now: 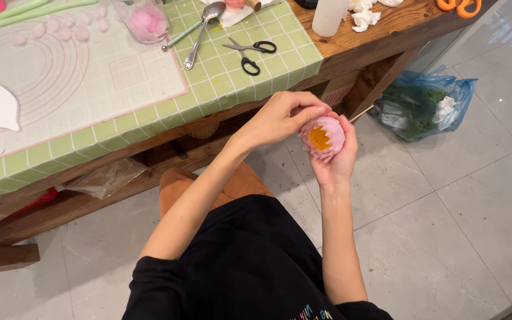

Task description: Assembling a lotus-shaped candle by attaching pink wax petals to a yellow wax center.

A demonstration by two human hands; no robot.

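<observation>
Two hands on pink flower (322, 138), right hand (336, 160) cupping it, left hand (280, 118) pinching petals (blue bag (428, 101) nearby)

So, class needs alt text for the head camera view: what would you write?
A seated person's right hand cups a pink flower with a yellow centre, on a thin stick, while the left hand pinches its petals. Beside them, a wooden table holds a green grid mat, scissors and a spoon.
</observation>
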